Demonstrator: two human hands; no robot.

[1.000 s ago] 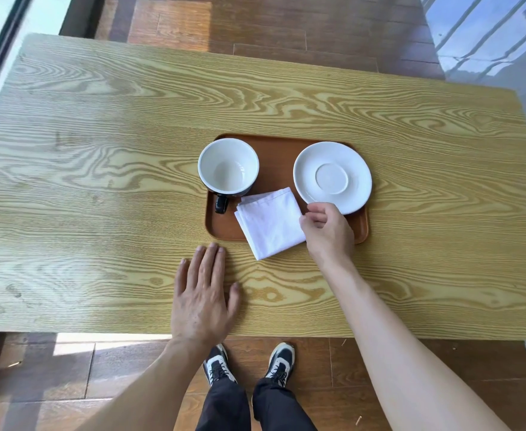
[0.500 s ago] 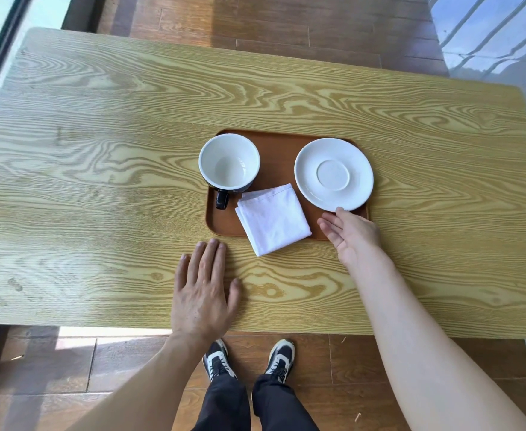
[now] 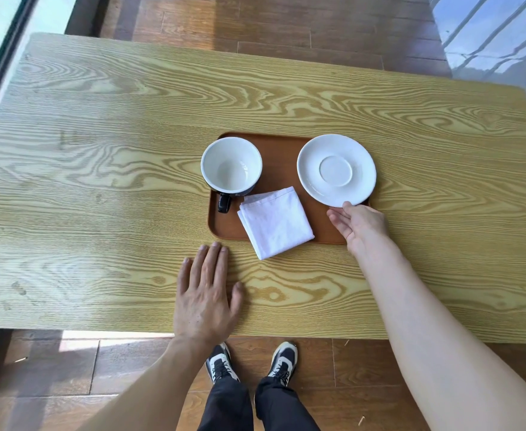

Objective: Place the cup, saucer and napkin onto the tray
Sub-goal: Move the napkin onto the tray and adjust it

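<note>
A brown tray point(image 3: 281, 157) lies on the wooden table. On its left stands a white-lined dark cup point(image 3: 231, 164), handle toward me. A white saucer point(image 3: 336, 170) sits on the tray's right part and overhangs the right edge. A folded white napkin point(image 3: 275, 222) lies across the tray's near rim, one corner on the table. My right hand point(image 3: 359, 227) holds the saucer's near rim, thumb on top and fingers just below it. My left hand point(image 3: 207, 293) lies flat on the table in front of the tray, fingers apart, holding nothing.
The wooden table point(image 3: 100, 181) stretches wide to the left, right and far side of the tray. Its near edge runs just behind my left wrist. My shoes point(image 3: 252, 362) and a wooden floor show below.
My right hand has left the napkin and gone right to the saucer's near rim. The saucer has shifted slightly away from me. The left hand has stayed put.
</note>
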